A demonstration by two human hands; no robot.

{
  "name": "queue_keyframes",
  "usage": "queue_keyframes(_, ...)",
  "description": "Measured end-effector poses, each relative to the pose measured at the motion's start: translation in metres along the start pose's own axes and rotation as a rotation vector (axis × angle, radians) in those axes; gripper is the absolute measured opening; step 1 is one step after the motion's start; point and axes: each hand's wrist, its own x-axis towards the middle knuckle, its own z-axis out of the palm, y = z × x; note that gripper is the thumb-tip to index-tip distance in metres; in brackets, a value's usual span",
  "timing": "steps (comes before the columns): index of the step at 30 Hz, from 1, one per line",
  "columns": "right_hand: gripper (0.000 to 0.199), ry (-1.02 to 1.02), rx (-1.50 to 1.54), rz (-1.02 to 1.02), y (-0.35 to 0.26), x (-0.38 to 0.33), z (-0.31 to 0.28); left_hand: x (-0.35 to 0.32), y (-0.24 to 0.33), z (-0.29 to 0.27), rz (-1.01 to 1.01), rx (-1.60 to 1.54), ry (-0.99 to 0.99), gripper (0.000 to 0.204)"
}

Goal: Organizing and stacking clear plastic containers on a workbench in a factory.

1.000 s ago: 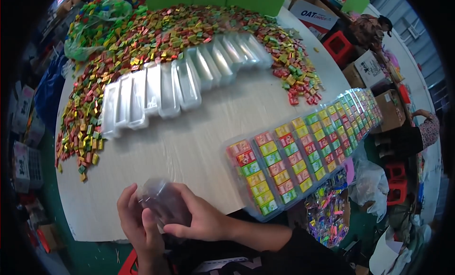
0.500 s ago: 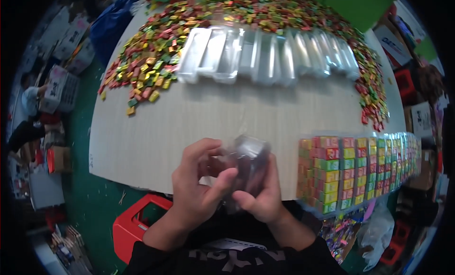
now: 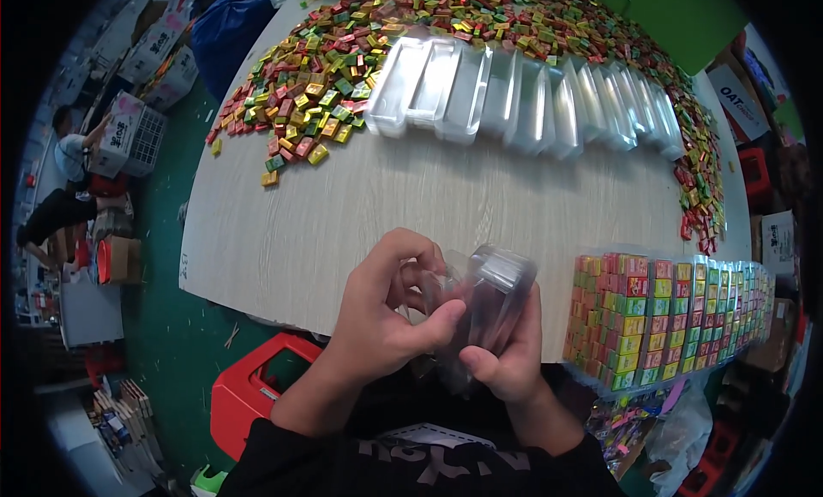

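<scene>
In front of my body, above the near table edge, my right hand [image 3: 514, 360] grips a stack of clear plastic trays [image 3: 501, 270] that look nested, held tilted. At the stack's left side my left hand [image 3: 381, 317] has its thumb and fingers closed on a thin clear plastic tray [image 3: 441, 284]. Whether this piece is fully apart from the stack I cannot tell. Farther back stands a row of long clear plastic trays [image 3: 467, 94], side by side. Small wrapped candies [image 3: 321, 94] in red, yellow, green and orange are heaped behind and beside that row.
At the right, clear trays packed with wrapped candies [image 3: 634, 321] stand in a block along the pale table [image 3: 343, 197]. A red stool [image 3: 240, 394] is at the lower left. A blue bag [image 3: 227, 38] lies beyond the table. Another person [image 3: 73, 150] bends near cartons at far left.
The view has shifted, so the table scene sits farther right. Both hands still hold the clear plastic, and the left fingers have curled closer around their piece.
</scene>
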Motion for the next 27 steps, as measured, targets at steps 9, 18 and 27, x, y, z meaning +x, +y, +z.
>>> queue_keyframes(9, 0.08, -0.01, -0.069, 0.034, 0.0, 0.001, 0.002, 0.003, -0.006, -0.015, 0.06, 0.19, -0.075, 0.022)
queue_keyframes(18, 0.079, 0.001, -0.042, 0.073, 0.001, 0.003, 0.004, -0.002, -0.008, -0.012, 0.025, 0.064, -0.027, 0.026)
queue_keyframes(27, 0.076, 0.028, -0.006, 0.028, -0.001, 0.004, 0.005, -0.003, -0.004, -0.005, 0.019, -0.002, -0.028, 0.036)
